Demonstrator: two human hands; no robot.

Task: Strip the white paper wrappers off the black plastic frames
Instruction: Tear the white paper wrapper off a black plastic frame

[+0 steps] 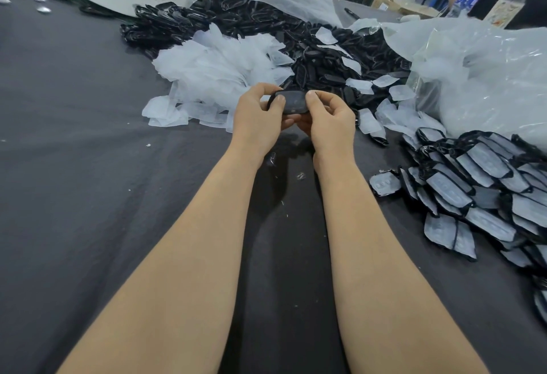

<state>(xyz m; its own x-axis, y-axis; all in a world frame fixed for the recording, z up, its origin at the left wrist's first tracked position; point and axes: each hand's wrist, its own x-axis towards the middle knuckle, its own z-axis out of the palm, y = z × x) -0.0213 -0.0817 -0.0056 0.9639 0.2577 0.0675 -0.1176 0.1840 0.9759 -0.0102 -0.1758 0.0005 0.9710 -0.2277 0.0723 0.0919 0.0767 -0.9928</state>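
head | small oblong black plastic frame (pixel 289 102) held above the dark cloth table (pixel 88 142), long axis left-to-right, between both hands | left hand (pixel 257 119) pinches left end, right hand (pixel 325 120) pinches right end, thumbs on top | wrapped frames pile (pixel 479 193) nearer right arm

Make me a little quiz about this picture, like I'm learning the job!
1. True or false: the left hand and right hand both hold one black frame.
2. Where is the heap of still-wrapped frames? A) on the person's left, B) on the person's right, C) on a chair.
3. Fill in: the peeled wrappers are coloured ____.
Key: 1 true; 2 B; 3 white.
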